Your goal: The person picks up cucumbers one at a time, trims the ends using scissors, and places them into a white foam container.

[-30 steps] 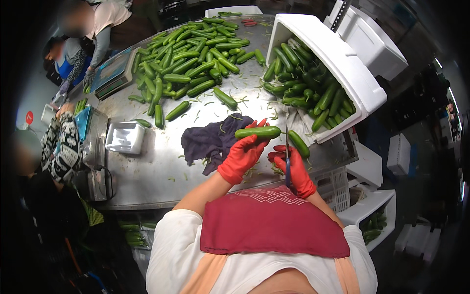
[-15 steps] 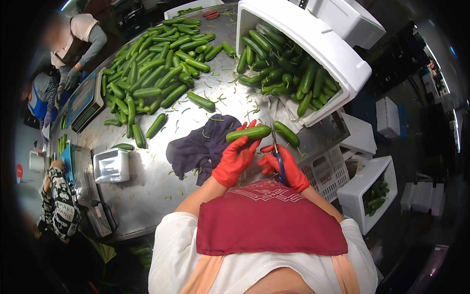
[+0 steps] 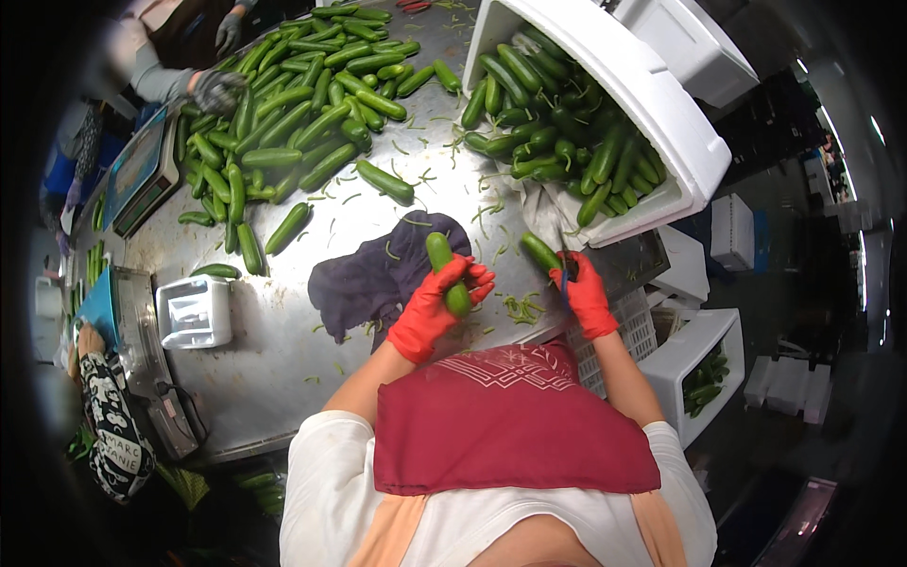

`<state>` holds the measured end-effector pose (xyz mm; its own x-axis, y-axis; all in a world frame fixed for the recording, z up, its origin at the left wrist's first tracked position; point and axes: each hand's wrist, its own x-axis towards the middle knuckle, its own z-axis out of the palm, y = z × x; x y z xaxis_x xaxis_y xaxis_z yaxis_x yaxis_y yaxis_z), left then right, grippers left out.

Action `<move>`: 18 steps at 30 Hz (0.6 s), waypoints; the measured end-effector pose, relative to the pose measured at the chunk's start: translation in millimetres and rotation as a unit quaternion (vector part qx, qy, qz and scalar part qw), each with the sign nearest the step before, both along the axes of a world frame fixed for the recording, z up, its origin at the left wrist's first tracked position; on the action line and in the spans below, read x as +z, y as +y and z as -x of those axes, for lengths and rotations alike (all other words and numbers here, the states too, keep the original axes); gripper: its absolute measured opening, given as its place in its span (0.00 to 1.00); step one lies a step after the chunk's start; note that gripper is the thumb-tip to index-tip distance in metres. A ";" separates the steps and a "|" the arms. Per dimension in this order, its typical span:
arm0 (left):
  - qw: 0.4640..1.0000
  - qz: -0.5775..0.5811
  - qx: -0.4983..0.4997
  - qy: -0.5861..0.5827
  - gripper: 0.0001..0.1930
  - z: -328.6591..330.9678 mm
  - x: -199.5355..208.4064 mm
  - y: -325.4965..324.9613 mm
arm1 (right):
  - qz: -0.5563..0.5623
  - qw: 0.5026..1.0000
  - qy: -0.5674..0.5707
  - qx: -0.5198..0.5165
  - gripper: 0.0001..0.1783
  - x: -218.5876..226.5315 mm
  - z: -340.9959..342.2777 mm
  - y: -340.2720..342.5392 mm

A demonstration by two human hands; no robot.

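My left hand [image 3: 442,307], in a red glove, is closed around a cucumber [image 3: 438,249] that points away from me over the table. My right hand [image 3: 588,293], also gloved in red, grips blue-handled scissors [image 3: 565,280]. Just left of the scissors lies a loose cucumber [image 3: 540,251]; whether the right fingers touch it I cannot tell. Between my hands, green stem trimmings [image 3: 521,308] are heaped on the metal table [image 3: 274,378]. Beyond my left hand spreads a crumpled dark purple cloth [image 3: 364,274].
A big cucumber pile [image 3: 293,132] covers the far left, where a person's grey-gloved hand [image 3: 217,92] rests. At far right a tipped white foam box [image 3: 694,170] spills cucumbers. A scale [image 3: 142,180] and a white plastic container [image 3: 194,312] stand left.
The cucumber in my left hand has swung from crosswise to pointing away. My right hand has moved right with the scissors, beside the loose cucumber. The other person's gloved hand has reached the pile.
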<state>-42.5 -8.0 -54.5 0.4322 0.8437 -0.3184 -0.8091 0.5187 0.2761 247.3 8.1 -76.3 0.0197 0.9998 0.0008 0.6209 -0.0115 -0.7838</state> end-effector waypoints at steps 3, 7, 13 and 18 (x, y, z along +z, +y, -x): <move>0.997 -0.071 -0.007 -0.040 0.18 -1.3 8.8 3.4 | 0.185 0.930 0.315 0.036 0.20 44.6 36.3 -3.3; 0.991 -0.124 0.014 -0.037 0.29 4.7 16.1 6.8 | 0.258 0.891 0.367 0.063 0.20 100.6 79.5 -3.6; 0.983 -0.180 0.006 0.042 0.36 7.8 28.1 7.4 | 0.264 0.880 0.385 0.086 0.21 98.6 91.2 -8.4; 0.985 -0.160 -0.004 0.069 0.41 9.3 34.0 7.1 | 0.245 0.887 0.380 0.100 0.22 105.5 98.4 -19.6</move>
<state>-51.8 -0.9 -20.5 0.4109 0.9070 -0.0922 -0.7485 0.3934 0.5339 148.9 -11.5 29.3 -0.3496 0.8602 -0.3712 -0.0554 -0.4145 -0.9084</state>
